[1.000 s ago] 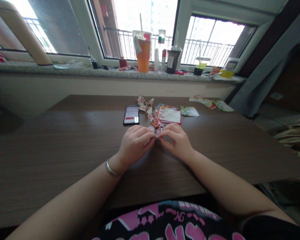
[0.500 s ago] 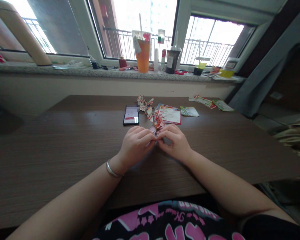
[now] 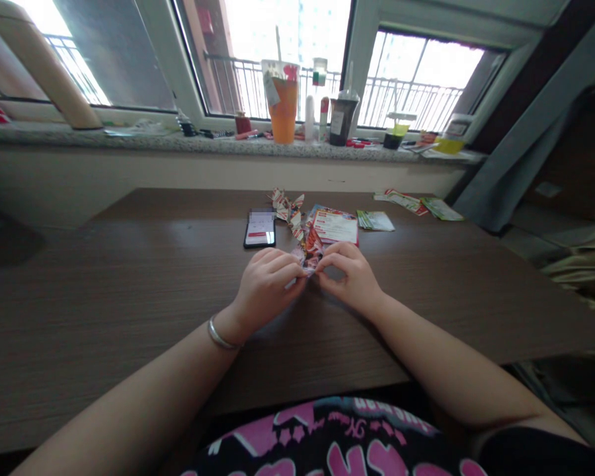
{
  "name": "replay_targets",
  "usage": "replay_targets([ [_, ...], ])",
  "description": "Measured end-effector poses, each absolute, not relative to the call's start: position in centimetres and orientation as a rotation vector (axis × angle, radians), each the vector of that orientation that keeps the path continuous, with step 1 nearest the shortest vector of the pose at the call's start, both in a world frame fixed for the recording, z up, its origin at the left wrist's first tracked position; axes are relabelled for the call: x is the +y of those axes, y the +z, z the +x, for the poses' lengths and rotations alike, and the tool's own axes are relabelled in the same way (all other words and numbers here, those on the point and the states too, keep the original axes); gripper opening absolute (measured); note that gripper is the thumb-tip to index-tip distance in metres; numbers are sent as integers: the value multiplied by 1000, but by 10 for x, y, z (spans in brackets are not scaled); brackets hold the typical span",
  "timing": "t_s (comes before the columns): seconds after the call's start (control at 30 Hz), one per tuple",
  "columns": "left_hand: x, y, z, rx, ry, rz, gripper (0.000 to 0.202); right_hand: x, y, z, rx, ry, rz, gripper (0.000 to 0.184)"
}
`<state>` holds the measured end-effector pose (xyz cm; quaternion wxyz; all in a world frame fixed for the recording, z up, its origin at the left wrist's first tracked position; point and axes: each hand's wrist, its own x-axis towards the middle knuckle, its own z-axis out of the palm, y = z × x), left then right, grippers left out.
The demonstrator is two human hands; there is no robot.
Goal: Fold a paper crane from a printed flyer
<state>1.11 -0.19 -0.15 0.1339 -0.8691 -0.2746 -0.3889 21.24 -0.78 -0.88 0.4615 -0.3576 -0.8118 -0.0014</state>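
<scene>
Both my hands meet over the middle of the brown table. My left hand (image 3: 270, 281), a silver bangle at its wrist, pinches the near edge of a piece of folded printed paper (image 3: 313, 246), red and multicoloured. Thumb and forefinger of my right hand (image 3: 350, 272) close on the same near edge from the other side. The paper's lower part is partly hidden by my fingers. Just beyond it lies a folded paper chain (image 3: 290, 211) with red and white stripes; whether the two are joined I cannot tell.
A phone (image 3: 260, 229) with its screen lit lies left of the paper. Printed sheets (image 3: 336, 226) and green-edged cards (image 3: 377, 221) lie to the right, with more cards (image 3: 441, 209) farther off. Drink cups (image 3: 283, 109) and bottles line the windowsill (image 3: 178, 144).
My right hand has drawn slightly right, so the fingertips of both hands sit a little farther apart. More of the printed paper shows between them.
</scene>
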Motion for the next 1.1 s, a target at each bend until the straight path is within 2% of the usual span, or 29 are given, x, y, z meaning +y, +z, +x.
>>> replay_targets([
  [1.1,3,-4,8,-820,-1150,-2527,11,0,-11,222,-2090,-148,-942,7],
])
